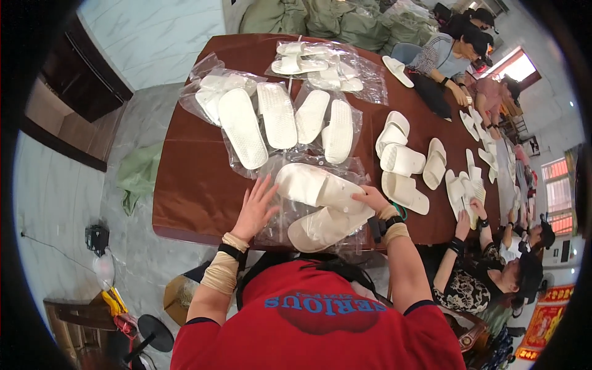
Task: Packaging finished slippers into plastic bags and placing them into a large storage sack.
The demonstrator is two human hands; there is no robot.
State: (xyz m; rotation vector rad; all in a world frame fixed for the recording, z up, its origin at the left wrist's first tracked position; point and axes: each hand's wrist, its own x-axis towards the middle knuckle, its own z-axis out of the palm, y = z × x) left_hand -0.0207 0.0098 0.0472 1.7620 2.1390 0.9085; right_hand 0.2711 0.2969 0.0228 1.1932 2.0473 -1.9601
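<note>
Two off-white slide slippers lie at the table edge in front of me, on a clear plastic bag [269,235]. The upper slipper [302,182] points sideways and partly overlaps the lower slipper [311,231]. My right hand [374,201] grips the upper slipper's right end between thumb and fingers. On the left, my left hand [255,209] rests with fingers spread at the bag's edge, beside the slipper's other end, holding nothing. Beyond them, several slippers [277,114] lie soles up on clear bags. At the back is another bagged group of slippers [300,63].
Loose slippers [402,159] lie right of my hands on the brown table [191,185]. A co-worker [478,271] handles slippers at the right edge; another [456,61] sits farther back. Green sacks [345,18] are piled behind the table. A black stand [154,333] is on the floor at left.
</note>
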